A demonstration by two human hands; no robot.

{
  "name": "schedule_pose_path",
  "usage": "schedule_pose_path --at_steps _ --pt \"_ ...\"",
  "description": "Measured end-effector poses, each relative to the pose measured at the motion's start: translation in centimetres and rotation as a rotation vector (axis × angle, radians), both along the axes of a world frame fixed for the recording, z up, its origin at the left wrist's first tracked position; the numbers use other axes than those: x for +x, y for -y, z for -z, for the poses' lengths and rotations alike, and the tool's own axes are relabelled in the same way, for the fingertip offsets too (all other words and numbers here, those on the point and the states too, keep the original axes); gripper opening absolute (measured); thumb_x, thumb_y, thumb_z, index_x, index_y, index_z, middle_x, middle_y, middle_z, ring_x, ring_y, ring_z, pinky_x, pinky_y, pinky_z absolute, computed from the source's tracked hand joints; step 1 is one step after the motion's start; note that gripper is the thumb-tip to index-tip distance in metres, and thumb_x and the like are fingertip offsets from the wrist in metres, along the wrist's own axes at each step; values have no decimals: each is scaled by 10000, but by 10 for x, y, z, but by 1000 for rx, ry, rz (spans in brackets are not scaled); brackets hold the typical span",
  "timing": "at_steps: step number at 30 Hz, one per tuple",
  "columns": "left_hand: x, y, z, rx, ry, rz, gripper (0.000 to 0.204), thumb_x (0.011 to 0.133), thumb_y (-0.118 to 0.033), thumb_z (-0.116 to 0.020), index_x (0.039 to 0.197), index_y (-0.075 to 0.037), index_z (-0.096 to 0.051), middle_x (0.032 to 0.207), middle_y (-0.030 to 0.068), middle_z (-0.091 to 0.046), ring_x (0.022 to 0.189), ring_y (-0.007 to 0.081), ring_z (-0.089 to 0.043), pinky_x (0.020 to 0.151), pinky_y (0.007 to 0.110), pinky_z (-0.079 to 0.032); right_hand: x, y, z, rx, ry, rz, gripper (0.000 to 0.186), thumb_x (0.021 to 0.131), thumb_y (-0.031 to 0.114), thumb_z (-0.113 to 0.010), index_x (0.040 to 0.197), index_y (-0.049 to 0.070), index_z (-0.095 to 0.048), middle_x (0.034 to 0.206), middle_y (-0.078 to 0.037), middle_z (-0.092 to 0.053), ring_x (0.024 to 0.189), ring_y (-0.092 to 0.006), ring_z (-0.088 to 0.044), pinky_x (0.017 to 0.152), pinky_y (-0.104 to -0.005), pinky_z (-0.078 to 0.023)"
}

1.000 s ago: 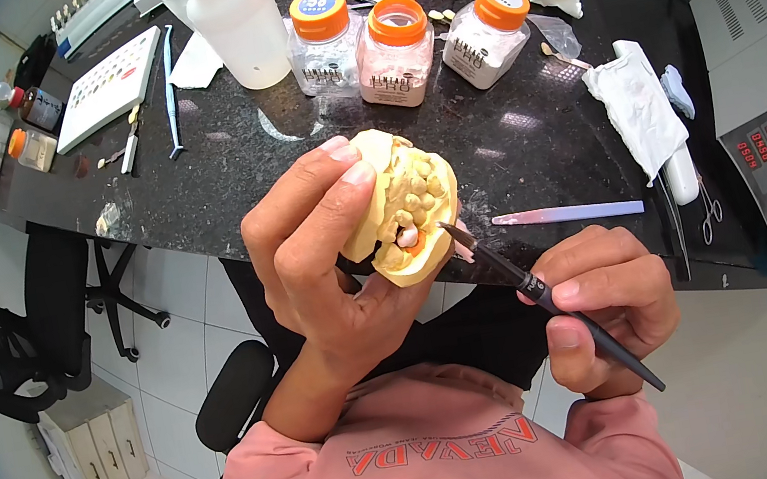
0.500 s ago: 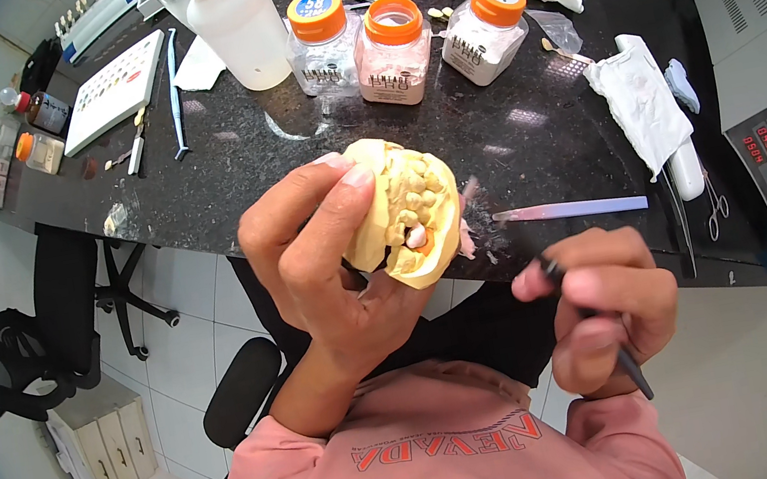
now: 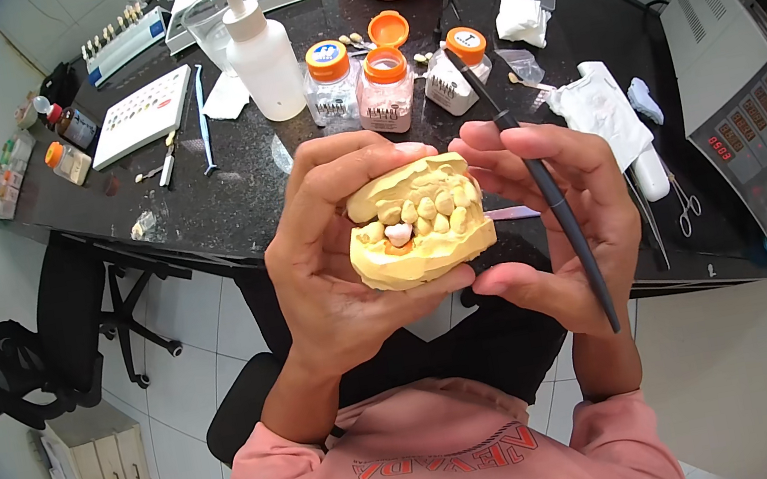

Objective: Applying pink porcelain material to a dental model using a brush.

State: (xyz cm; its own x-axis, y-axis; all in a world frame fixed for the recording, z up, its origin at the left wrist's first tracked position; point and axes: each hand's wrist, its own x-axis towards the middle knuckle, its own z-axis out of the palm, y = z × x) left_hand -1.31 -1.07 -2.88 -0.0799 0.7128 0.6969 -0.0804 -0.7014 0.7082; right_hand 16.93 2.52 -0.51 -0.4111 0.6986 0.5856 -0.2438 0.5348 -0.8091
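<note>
My left hand (image 3: 318, 261) is closed around the left side of a yellow plaster dental model (image 3: 438, 259), fingers over the top and thumb underneath. Its upper and lower casts are together, tooth rows facing me. One whitish-pink tooth crown (image 3: 399, 234) stands out among the yellow teeth, above an orange-brown patch. On the model's right side, my right hand (image 3: 596, 204) has its fingertips close to or against the casts; contact is hard to make out. A slim black brush (image 3: 554, 196) lies across that hand, gripped by the fingers, its narrow end pointing up and away; the bristles cannot be made out.
Beyond the model stand a white squeeze bottle (image 3: 266, 71) and orange-lidded powder jars (image 3: 332, 86), one uncapped. A lilac stick (image 3: 513, 213) lies partly hidden behind the model. At right are tissue (image 3: 598, 114), scissor-handled forceps (image 3: 690, 210) and a control-panel machine (image 3: 764, 145).
An upper cast now sits on the lower one, and the model has turned so its tooth rows face me. My right hand has moved up and left to the model, still holding the brush.
</note>
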Motion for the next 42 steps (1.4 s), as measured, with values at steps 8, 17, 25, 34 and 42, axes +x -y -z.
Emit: schedule_pose_path --at_steps 8,17,25,34,42 --pt "0 -4 4 -59 78 99 685 616 14 -872 1207 40 -527 1229 134 -462 1126 194 -573 941 310 -515 3 1 9 191 -78 99 464 826 193 -771 1169 -39 -561 1118 -222 -643 1071 -270 -638 903 -333 -506" --pt "13 -16 25 243 -102 -544 663 618 13 -862 1153 -20 -473 1151 149 -463 1058 240 -574 879 329 -543 -9 24 22 272 -88 223 240 800 30 -686 1001 -40 -575 871 -222 -682 822 -312 -708 829 -445 -561" --pt "18 -15 31 273 -232 -728 715 646 -86 -889 1181 -66 -415 1161 112 -438 1082 268 -568 889 379 -549 -9 23 31 298 -27 171 192 872 107 -620 976 34 -477 757 -141 -663 1006 -401 -652 1008 -565 -431" --pt "20 -13 37 281 -324 -861 761 622 -184 -919 1179 -75 -412 1139 108 -445 1056 278 -576 874 379 -550 -10 23 37 186 -93 104 154 871 86 -567 962 19 -462 748 -146 -616 1021 -421 -645 1018 -589 -414" --pt "20 -13 36 285 -376 -905 750 619 -171 -919 1174 -71 -425 1134 109 -457 1045 277 -582 858 370 -564 -10 21 40 190 -120 80 158 853 59 -555 973 8 -466 756 -157 -600 1018 -438 -642 1015 -595 -414"
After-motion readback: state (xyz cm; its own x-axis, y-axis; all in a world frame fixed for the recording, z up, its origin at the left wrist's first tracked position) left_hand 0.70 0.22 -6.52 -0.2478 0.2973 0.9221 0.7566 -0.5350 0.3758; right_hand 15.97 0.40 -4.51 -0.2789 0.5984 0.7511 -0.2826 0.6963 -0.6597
